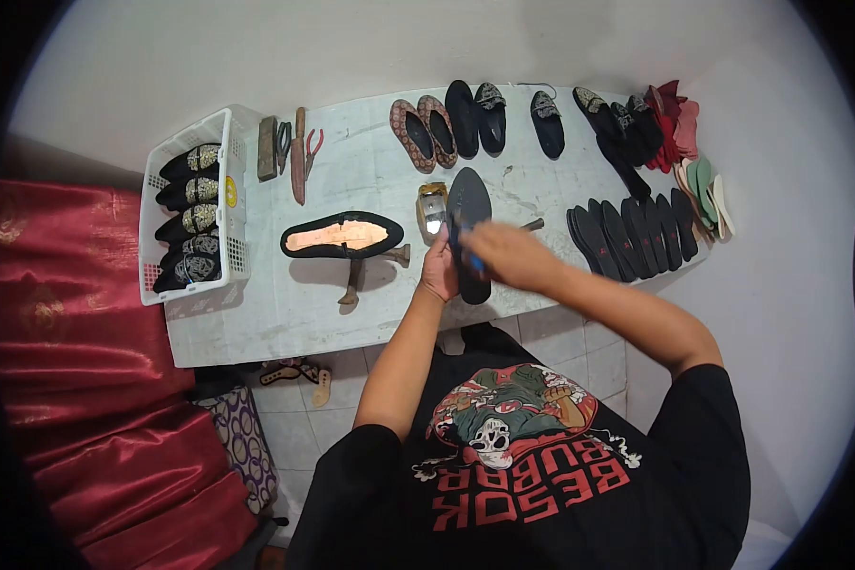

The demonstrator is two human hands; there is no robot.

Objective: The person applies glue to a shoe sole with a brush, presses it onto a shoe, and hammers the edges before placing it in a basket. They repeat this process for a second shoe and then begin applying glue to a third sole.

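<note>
Black sole (470,198) gripped in our left hand (438,272) could slip if our right hand (509,255) (blurred, curled around something blue (476,261)) pushes hard.

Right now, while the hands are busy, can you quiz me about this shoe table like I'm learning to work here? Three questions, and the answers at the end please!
1. True or false: shoes lie inside the white basket.
2. Which hand looks blurred in front of the dark sole? A) left; B) right.
3. Fill in the colour: the pliers have ____ handles.

Key: 1. True. 2. B, the right hand. 3. Red.
</note>
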